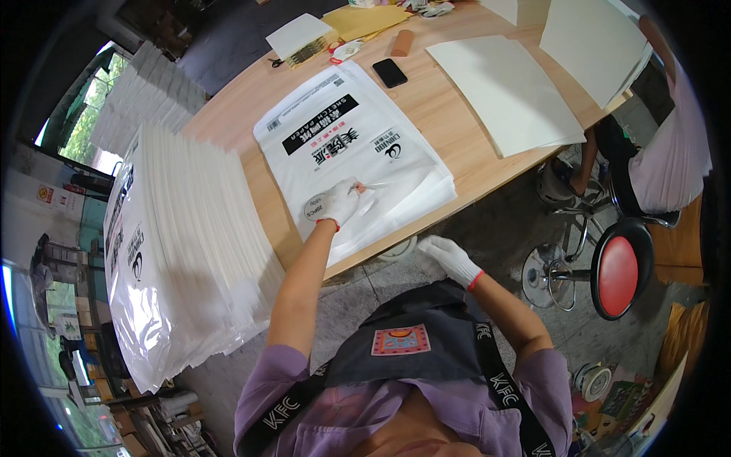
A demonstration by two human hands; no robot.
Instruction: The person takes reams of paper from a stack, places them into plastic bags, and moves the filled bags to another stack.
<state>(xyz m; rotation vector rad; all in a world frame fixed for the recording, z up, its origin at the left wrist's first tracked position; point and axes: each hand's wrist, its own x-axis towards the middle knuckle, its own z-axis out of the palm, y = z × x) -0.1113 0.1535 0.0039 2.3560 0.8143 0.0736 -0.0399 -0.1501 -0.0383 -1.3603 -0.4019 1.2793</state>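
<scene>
Before me on the wooden table [262, 211] lies a stack of printed plastic sketch paper bags [365, 137]. My left hand [344, 201], in a white knit glove with bare fingertips showing, pinches the clear film at the near end of the top bag, which is wrinkled there. My right hand [448, 257], also gloved, hangs off the table's near edge beside my apron [394, 343], and no object shows in it; its fingers are slightly blurred. To the left stands a tall pile of filled plastic paper packs [194, 228].
White paper sheets [508, 91] lie at the right, with another stack [594, 51] beyond. A phone [390, 73], scissors [276, 63] and a brown block [402, 43] sit farther back. A seated person [668, 143] and a red-topped stool [618, 274] are at the right.
</scene>
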